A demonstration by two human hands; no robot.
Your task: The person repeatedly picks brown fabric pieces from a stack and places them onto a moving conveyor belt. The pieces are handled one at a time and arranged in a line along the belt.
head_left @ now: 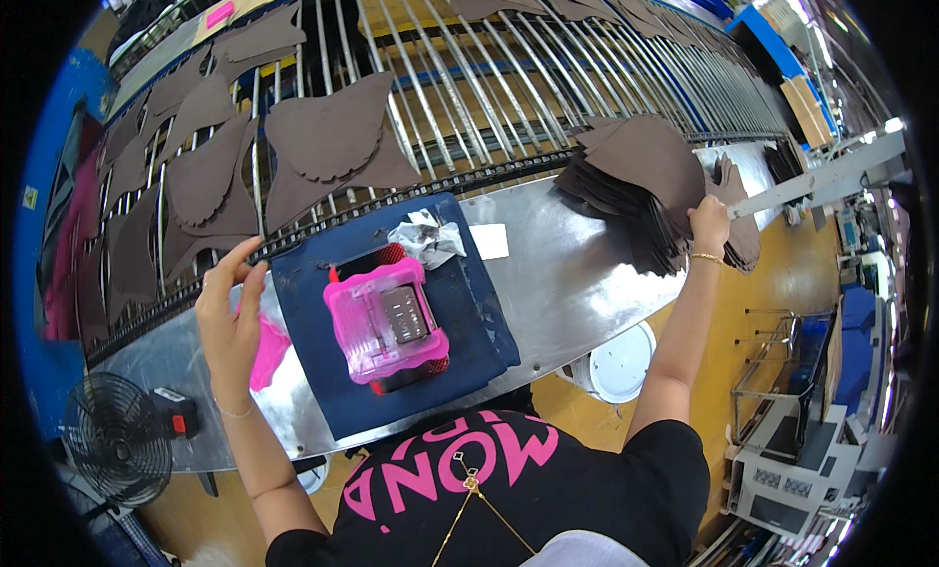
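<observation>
My left hand [230, 308] is raised over the steel table's left part, fingers spread, touching the edge of a brown leather piece [210, 244] on the roller conveyor [469, 88]. A pink object [267, 350] lies just beneath it. My right hand [708, 225] reaches to the right and grips a thick stack of dark brown cut pieces [636, 190] at its edge. Between my hands, a pink plastic device [384, 322] sits on a dark blue mat [460, 303].
Many brown cut pieces [328, 132] lie spread on the conveyor rods. Crumpled paper [430, 239] and a white card [489, 241] rest on the steel table [567, 283]. A black fan [112, 440] stands lower left, a white bucket [621, 363] below the table.
</observation>
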